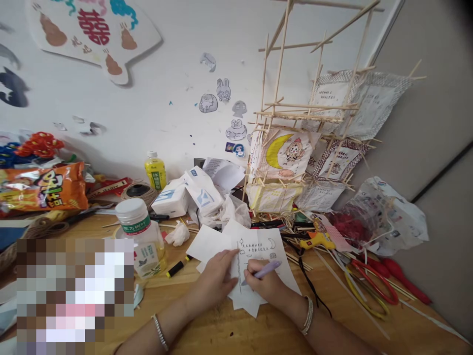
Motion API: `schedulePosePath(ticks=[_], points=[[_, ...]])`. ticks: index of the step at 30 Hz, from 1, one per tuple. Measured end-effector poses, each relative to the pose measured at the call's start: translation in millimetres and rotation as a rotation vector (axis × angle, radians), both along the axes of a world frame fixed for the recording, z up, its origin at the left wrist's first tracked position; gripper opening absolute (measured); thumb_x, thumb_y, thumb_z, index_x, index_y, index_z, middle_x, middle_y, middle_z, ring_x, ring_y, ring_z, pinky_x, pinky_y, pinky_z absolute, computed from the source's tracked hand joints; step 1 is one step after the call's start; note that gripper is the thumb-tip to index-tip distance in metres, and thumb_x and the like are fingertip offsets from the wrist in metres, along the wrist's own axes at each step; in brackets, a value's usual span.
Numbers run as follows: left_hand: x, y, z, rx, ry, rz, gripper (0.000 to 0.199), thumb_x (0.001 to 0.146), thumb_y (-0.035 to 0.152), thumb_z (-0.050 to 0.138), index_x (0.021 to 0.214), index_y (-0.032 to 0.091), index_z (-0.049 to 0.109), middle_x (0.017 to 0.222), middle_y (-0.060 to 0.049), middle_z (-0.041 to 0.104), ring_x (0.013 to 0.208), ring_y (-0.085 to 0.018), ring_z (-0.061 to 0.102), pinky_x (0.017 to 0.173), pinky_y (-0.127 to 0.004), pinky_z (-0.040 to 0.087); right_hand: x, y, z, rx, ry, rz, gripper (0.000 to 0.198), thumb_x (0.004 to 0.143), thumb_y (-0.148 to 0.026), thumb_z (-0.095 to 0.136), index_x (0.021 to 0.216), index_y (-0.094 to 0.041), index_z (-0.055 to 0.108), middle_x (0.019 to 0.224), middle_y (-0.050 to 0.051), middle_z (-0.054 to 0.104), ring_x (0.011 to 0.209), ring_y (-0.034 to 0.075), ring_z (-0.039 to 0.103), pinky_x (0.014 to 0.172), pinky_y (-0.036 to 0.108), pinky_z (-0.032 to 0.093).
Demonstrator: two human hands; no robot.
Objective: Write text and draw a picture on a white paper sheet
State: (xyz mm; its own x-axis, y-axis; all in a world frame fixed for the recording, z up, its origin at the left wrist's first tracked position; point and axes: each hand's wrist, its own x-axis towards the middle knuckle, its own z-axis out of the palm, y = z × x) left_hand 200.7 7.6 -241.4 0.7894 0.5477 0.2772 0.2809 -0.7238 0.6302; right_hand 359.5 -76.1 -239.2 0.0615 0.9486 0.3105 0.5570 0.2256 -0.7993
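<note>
A sheet of white paper [254, 235] lies on the wooden table over other white sheets, bearing handwritten lines, a moon, small doodles and a wavy line down its left side. My right hand [264, 281] grips a light purple pen [269, 269] low on the barrel, with its tip close to the paper near the wavy line. My left hand [216, 276] rests on the sheet's left part, fingers stretched out flat. A yellow-and-black marker [179, 266] lies to the left of that hand.
A stick frame with drawn paper panels [284, 155] rises at the back right. Scissors [373, 286] and a yellow glue gun [318, 241] lie right. A wide plastic bottle [142, 241], tissue packs [203, 190] and a snack bag [44, 187] stand left; the lower left is pixelated.
</note>
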Motion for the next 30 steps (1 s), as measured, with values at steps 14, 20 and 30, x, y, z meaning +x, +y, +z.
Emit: schedulePosePath(ticks=[14, 20, 30], points=[[-0.4, -1.9, 4.4, 0.015, 0.032, -0.028, 0.064, 0.068, 0.012, 0.059, 0.128, 0.022, 0.037, 0.114, -0.007, 0.050, 0.106, -0.024, 0.046, 0.092, -0.040, 0.037, 1.6, -0.6, 0.8, -0.012, -0.027, 0.015, 0.029, 0.073, -0.016, 0.044, 0.053, -0.020, 0.023, 0.049, -0.007, 0.029, 0.049, 0.009, 0.030, 0.047, 0.022, 0.023], [-0.7, -1.7, 2.9, 0.020, 0.029, -0.028, 0.065, 0.068, 0.012, 0.060, 0.128, 0.023, 0.036, 0.114, -0.007, 0.050, 0.106, -0.024, 0.045, 0.093, -0.040, 0.036, -0.1, -2.2, 5.3, -0.014, -0.023, 0.007, 0.029, 0.073, -0.016, 0.044, 0.053, -0.020, 0.024, 0.050, -0.006, 0.031, 0.049, 0.009, 0.031, 0.048, 0.023, 0.024], [-1.6, -2.6, 4.2, 0.014, 0.040, -0.025, 0.065, 0.069, 0.012, 0.059, 0.129, 0.022, 0.037, 0.116, -0.008, 0.050, 0.108, -0.025, 0.045, 0.094, -0.040, 0.035, 0.9, -2.8, 4.3, -0.028, -0.008, 0.038, 0.030, 0.072, -0.016, 0.044, 0.052, -0.021, 0.023, 0.048, -0.007, 0.027, 0.047, 0.009, 0.030, 0.046, 0.023, 0.023]])
